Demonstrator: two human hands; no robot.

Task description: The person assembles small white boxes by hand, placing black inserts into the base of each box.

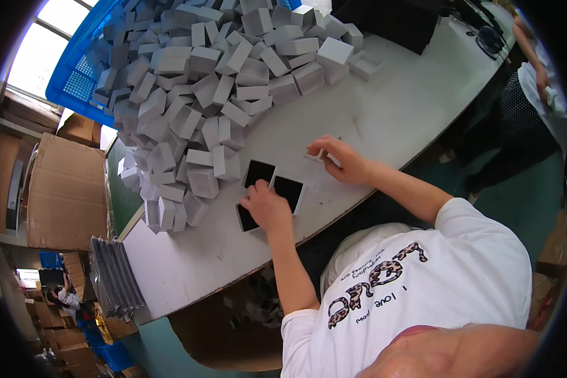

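Three small white boxes with black inner faces stand close together near the table's front edge. My left hand (268, 206) reaches over them, its fingers bent and slightly apart, touching the group from above. It partly covers the upper box (254, 170) and the lower box (247, 219); the right-hand box (288, 190) shows more fully. Just to the right, my right hand (343, 162) is low over the table with its fingers curled in. A small whitish piece (316, 155) lies at its fingertips, too hidden to name.
A large heap of empty white boxes (198, 113) spills from a blue crate (75, 82) onto the white table (384, 101). Flat grey packs (114, 277) stack at the left end beside a cardboard box (67, 192). Another person (535, 94) stands at the right.
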